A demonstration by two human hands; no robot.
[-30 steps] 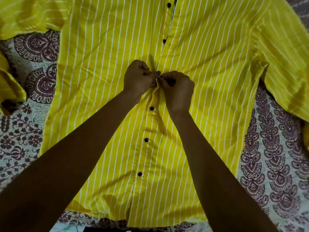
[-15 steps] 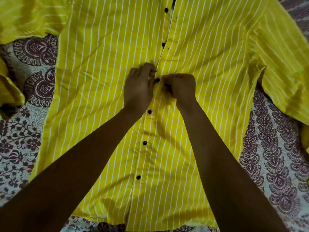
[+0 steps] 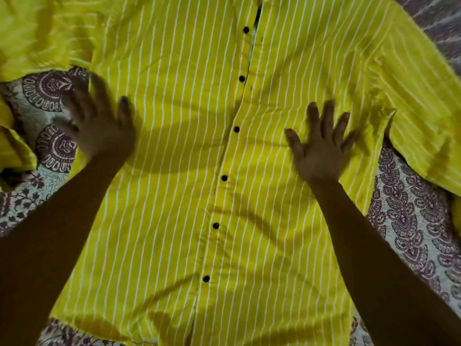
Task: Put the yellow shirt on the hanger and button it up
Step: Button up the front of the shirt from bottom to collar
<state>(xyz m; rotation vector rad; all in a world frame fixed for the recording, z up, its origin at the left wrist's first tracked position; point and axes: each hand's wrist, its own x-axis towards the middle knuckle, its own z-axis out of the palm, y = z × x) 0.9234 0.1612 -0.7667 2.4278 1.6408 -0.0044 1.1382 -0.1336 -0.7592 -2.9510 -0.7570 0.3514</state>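
The yellow shirt (image 3: 174, 171) with thin white stripes lies flat, front up, on a patterned bedsheet. Several black buttons (image 3: 236, 129) run down its placket; the lower ones sit closed, while near the collar the placket gapes beside the top two. My left hand (image 3: 99, 128), blurred, is spread with straight fingers over the shirt's left side edge. My right hand (image 3: 321, 146) lies flat with splayed fingers on the shirt's right chest near the armpit. Neither hand holds anything. No hanger shows.
A white bedsheet (image 3: 411, 221) printed with maroon motifs lies under the shirt and shows at both sides. The left sleeve (image 3: 30, 33) bunches at the top left; the right sleeve (image 3: 424, 108) stretches toward the right edge.
Both hands have let go of the middle button and moved apart, the left out to the shirt's left edge, the right onto the right chest. The view has shifted closer.
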